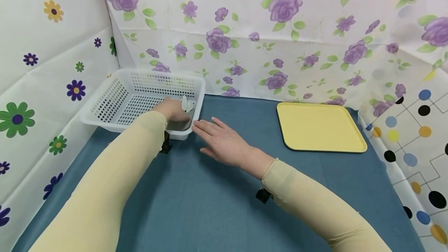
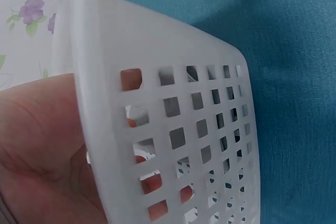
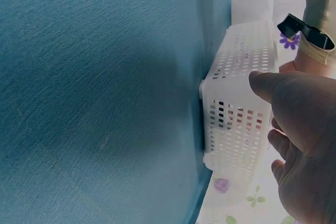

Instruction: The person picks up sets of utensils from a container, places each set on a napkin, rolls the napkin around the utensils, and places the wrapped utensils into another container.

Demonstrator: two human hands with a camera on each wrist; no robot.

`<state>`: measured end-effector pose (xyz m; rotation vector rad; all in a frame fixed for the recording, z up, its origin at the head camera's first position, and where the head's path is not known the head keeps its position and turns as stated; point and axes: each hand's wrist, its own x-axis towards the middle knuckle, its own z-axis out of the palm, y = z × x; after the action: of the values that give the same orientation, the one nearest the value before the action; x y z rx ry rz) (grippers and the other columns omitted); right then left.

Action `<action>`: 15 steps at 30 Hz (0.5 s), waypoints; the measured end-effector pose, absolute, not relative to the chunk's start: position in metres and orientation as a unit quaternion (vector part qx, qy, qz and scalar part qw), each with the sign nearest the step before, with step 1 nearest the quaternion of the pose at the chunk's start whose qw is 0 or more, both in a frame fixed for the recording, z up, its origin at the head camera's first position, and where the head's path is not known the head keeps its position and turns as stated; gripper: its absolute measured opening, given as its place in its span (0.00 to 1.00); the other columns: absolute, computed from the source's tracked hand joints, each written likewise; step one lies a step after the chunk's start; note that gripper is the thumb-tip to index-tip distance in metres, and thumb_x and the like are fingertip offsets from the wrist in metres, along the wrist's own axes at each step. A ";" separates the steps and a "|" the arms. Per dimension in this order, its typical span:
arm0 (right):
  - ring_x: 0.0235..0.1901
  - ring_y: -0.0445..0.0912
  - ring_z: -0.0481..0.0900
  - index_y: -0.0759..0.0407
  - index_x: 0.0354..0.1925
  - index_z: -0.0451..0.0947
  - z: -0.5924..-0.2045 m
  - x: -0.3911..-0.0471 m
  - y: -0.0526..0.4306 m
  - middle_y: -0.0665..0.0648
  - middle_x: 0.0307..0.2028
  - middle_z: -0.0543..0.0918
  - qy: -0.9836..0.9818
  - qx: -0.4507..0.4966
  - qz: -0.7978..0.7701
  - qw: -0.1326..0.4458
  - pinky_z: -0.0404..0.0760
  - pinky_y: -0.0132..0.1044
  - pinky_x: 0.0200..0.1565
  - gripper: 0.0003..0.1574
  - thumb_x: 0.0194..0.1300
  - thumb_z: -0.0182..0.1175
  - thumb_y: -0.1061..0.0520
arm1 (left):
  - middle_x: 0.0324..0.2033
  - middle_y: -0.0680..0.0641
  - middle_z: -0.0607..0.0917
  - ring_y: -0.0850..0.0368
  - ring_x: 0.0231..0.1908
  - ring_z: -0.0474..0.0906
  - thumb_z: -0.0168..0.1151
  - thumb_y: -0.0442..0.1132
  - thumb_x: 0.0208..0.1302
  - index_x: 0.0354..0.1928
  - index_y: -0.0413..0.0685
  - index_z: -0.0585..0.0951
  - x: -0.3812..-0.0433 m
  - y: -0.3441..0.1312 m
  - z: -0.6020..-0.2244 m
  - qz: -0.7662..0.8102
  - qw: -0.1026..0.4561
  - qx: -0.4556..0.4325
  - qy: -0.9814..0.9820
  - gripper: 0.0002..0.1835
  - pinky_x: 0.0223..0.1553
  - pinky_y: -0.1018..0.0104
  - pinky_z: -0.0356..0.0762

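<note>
A white perforated plastic basket (image 1: 159, 79) stands at the back left. My left hand (image 1: 171, 110) reaches down into its right end, beside white rounded pieces (image 1: 188, 105) that look like spoon ends. A grey surface (image 1: 180, 125) shows under that hand in the basket's corner. Through the basket's holes, the left wrist view shows parts of the fingers (image 2: 152, 183) inside; I cannot tell whether they grip anything. My right hand (image 1: 225, 143) is just outside the basket's right wall, its fingers straight and fingertips right at the rim, holding nothing.
A yellow rectangular tray (image 1: 318, 127) lies at the back right on the blue tablecloth (image 1: 210, 205). Flowered sheets (image 1: 245, 61) hang behind and on the left, and a dotted one (image 1: 413, 143) on the right. Both wrists carry small black devices (image 1: 264, 195).
</note>
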<state>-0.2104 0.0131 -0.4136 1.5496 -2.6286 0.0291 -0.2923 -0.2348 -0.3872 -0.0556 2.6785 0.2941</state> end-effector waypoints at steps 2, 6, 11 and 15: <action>0.85 0.50 0.58 0.56 0.88 0.57 -0.414 -0.210 0.013 0.56 0.86 0.60 -0.861 0.507 0.010 0.045 0.45 0.51 0.85 0.49 0.83 0.65 0.42 | 0.75 0.19 0.65 0.28 0.68 0.72 0.61 0.54 0.77 0.72 0.28 0.77 -0.288 -0.234 -0.382 0.114 0.219 -0.023 0.969 0.37 0.65 0.35 0.78; 0.85 0.50 0.58 0.56 0.88 0.57 -0.414 -0.210 0.014 0.56 0.86 0.60 -0.861 0.507 0.009 0.046 0.46 0.51 0.85 0.49 0.83 0.65 0.42 | 0.65 0.26 0.80 0.36 0.56 0.81 0.59 0.49 0.79 0.70 0.29 0.78 -0.281 -0.234 -0.373 0.134 0.202 -0.023 0.970 0.31 0.57 0.41 0.83; 0.85 0.50 0.58 0.56 0.88 0.57 -0.416 -0.211 0.015 0.56 0.86 0.60 -0.861 0.506 0.008 0.052 0.46 0.51 0.85 0.49 0.83 0.65 0.42 | 0.66 0.27 0.80 0.36 0.58 0.81 0.56 0.47 0.85 0.75 0.29 0.73 -0.282 -0.236 -0.373 0.138 0.193 -0.022 0.971 0.31 0.60 0.39 0.82; 0.85 0.50 0.58 0.57 0.88 0.58 -0.417 -0.212 0.017 0.57 0.86 0.61 -0.861 0.504 0.010 0.065 0.47 0.51 0.85 0.48 0.83 0.64 0.41 | 0.67 0.27 0.79 0.35 0.59 0.81 0.56 0.47 0.86 0.77 0.28 0.70 -0.283 -0.236 -0.374 0.134 0.186 -0.020 0.973 0.32 0.61 0.38 0.80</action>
<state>-0.2122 0.0167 -0.4168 1.5215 -2.5994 0.0311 -0.2827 -0.2365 -0.3742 -0.0577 2.7411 0.3784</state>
